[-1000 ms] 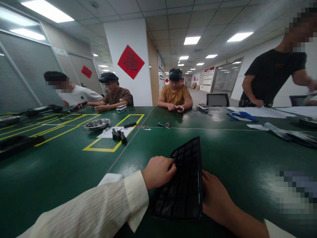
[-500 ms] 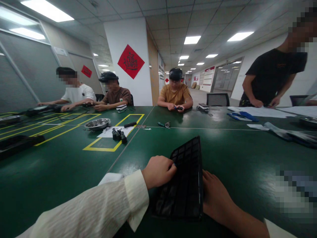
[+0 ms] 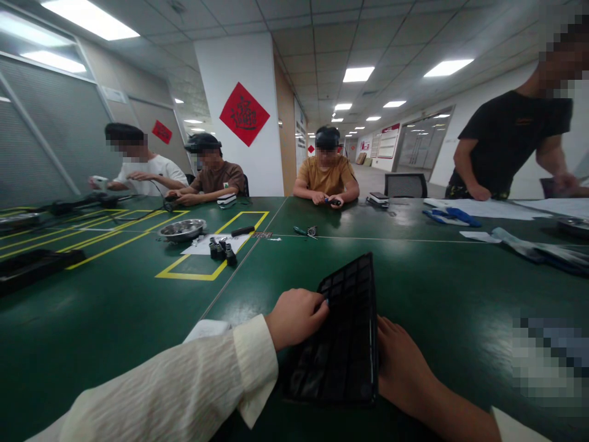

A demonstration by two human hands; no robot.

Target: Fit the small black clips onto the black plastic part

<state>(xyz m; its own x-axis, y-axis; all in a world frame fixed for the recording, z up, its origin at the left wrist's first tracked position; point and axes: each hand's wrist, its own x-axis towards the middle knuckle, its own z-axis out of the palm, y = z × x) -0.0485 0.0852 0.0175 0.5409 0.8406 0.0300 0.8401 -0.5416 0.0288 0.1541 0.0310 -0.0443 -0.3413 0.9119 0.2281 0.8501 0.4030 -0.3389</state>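
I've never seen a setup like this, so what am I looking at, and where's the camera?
There's no robot: these are a person's own bare hands, seen from one camera worn on the head, looking forward and down. The left hand is at the face of a tilted black compartmented tray; the right hand is at its right edge, fingers partly hidden. Farther out, the green table bears a metal bowl and small dark parts. Someone in a mustard shirt sits opposite.
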